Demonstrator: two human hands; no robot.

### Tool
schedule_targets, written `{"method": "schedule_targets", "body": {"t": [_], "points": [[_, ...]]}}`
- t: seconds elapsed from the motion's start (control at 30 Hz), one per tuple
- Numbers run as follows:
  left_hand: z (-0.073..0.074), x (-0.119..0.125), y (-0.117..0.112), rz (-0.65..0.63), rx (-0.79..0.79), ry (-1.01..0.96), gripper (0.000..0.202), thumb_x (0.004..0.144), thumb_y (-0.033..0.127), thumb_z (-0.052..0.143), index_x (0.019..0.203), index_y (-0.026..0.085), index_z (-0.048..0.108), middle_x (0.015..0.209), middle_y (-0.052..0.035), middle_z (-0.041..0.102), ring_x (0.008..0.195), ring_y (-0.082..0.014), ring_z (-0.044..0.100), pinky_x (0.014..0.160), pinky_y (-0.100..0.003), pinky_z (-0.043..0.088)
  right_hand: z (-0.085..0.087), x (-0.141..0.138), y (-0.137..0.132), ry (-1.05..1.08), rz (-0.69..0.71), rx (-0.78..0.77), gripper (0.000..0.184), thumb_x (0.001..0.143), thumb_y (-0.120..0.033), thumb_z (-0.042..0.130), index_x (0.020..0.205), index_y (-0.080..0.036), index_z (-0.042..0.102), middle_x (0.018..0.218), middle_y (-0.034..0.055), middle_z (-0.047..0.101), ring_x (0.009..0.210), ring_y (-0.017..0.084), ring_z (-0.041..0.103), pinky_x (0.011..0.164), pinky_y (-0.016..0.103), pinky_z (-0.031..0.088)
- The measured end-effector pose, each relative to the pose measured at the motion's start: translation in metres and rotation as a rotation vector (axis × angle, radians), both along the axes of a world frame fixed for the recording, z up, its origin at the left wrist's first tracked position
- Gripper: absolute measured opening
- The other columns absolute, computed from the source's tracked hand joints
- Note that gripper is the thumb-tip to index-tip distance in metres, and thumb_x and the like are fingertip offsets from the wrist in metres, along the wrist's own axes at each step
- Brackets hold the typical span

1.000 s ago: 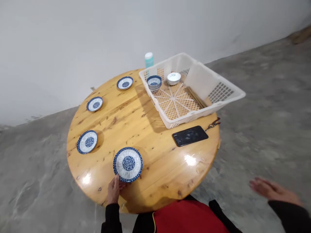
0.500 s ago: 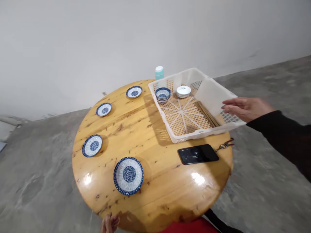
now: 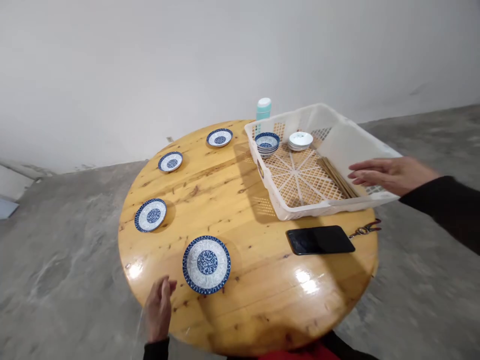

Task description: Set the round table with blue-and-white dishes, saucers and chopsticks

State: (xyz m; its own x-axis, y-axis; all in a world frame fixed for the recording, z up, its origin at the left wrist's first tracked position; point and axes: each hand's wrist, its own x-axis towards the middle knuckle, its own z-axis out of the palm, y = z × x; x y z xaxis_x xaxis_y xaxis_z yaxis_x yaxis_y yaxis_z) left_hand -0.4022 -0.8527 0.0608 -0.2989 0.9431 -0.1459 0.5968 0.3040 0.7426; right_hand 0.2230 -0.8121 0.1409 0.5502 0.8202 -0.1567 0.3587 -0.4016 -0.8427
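Note:
My right hand [image 3: 393, 174] hovers over the right side of the white plastic basket [image 3: 275, 200], fingers stretched out and nothing in them. Below its fingertips, a bundle of wooden chopsticks [image 3: 337, 177] lies in the basket. Further back inside stand a stack of blue-and-white bowls [image 3: 267, 142] and a stack of white dishes [image 3: 300, 140]. At the table's near left edge is my left hand [image 3: 160, 305], empty with its fingers loosely apart. The closest thing to it is a blue-rimmed plate [image 3: 207, 265], which it does not touch.
More blue-rimmed plates follow the left side of the round wooden table [image 3: 225, 210]: a left plate [image 3: 150, 215], a farther plate [image 3: 170, 161] and a back plate [image 3: 219, 137]. A phone [image 3: 320, 240] with a strap [image 3: 365, 229] lies before the basket. Behind stands a turquoise bottle [image 3: 263, 109].
My left hand has risen into view beside the near plate. My right hand stays over the basket's right side, slightly lower. The whole scene has shifted rightward in the view.

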Motion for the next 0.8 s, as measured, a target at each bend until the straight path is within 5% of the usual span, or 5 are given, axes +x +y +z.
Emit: {"method": "schedule_targets", "body": {"t": [0.13,0.27,0.5,0.63,0.8], "points": [[0.044,0.049,0.055,-0.233,0.168,-0.016,0.049,0.091,0.062,0.05,0.108,0.019,0.065,0.098,-0.011,0.079,0.091,-0.0263,0.076,0.084,-0.041,0.062,0.022,0.003,-0.001,0.114,-0.109,-0.049,0.011,0.098,-0.007,0.059,0.101,-0.004,0.069,0.104,0.024,0.076,0.067,0.013,0.07,0.07,0.028,0.057],[0.095,0.123,0.102,-0.411,0.275,-0.048,0.039,0.095,0.051,0.051,0.112,0.018,0.064,0.107,-0.0115,0.077,0.095,-0.0239,0.076,0.085,-0.038,0.061,0.024,0.013,0.017,0.119,-0.117,-0.088,0.019,0.1,-0.009,0.057,0.11,0.003,0.068,0.112,0.0297,0.073,0.062,0.009,0.068,0.07,0.027,0.056],[0.163,0.285,0.182,-0.624,0.332,-0.115,0.031,0.095,0.038,0.054,0.117,0.019,0.064,0.12,-0.0111,0.072,0.112,-0.0228,0.069,0.094,-0.035,0.057,0.016,0.067,0.085,0.132,0.02,-0.236,0.012,0.098,-0.005,0.057,0.093,-0.009,0.067,0.074,0.0102,0.073,0.058,0.01,0.067,0.067,0.024,0.055],[0.166,0.379,0.229,-0.589,0.268,-0.157,0.024,0.095,0.033,0.053,0.11,0.019,0.066,0.113,-0.0092,0.072,0.107,-0.0214,0.067,0.094,-0.035,0.055,0.014,0.09,0.134,0.182,0.12,-0.261,0.017,0.096,-0.002,0.059,0.084,-0.014,0.064,0.068,0.0054,0.07,0.056,0.011,0.067,0.061,0.022,0.054],[0.125,0.475,0.278,-0.462,0.055,-0.338,0.022,0.097,0.034,0.052,0.085,0.018,0.06,0.092,-0.0061,0.068,0.094,-0.018,0.065,0.088,-0.031,0.054,-0.001,0.094,0.195,0.226,0.232,-0.188,0.012,0.093,-0.001,0.063,0.084,-0.01,0.065,0.076,0.0077,0.07,0.06,0.012,0.067,0.062,0.022,0.056]]}}
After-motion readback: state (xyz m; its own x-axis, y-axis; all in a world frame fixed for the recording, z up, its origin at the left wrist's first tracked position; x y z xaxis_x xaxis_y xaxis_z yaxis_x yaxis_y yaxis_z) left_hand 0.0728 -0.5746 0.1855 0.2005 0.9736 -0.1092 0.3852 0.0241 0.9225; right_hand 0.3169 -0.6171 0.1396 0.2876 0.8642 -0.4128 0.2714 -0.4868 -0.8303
